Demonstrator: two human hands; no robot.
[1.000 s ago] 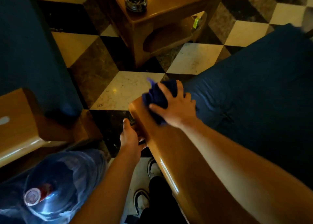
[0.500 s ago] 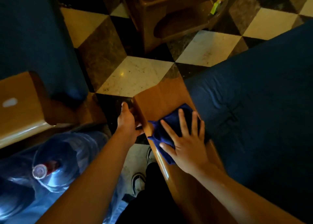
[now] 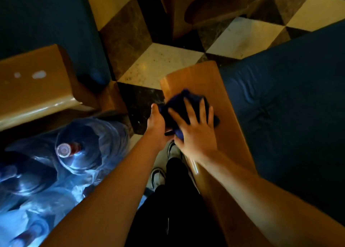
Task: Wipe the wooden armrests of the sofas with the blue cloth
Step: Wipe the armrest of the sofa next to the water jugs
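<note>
The blue cloth lies bunched on the top of a wooden armrest, near its left edge. My right hand presses flat on the cloth with fingers spread. My left hand sits against the armrest's left side, touching the cloth; its fingers are hidden, and a small dark object shows just below it. The armrest belongs to a sofa with a dark blue cushion on the right. A second wooden armrest is at the left.
Large blue water bottles wrapped in plastic stand at the lower left. A wooden side table stands on the checkered floor ahead. Another dark sofa fills the upper left. My shoes are in the narrow gap beside the armrest.
My right hand slid the cloth from the armrest's far end back toward me, then over to the left edge beside my left hand.
</note>
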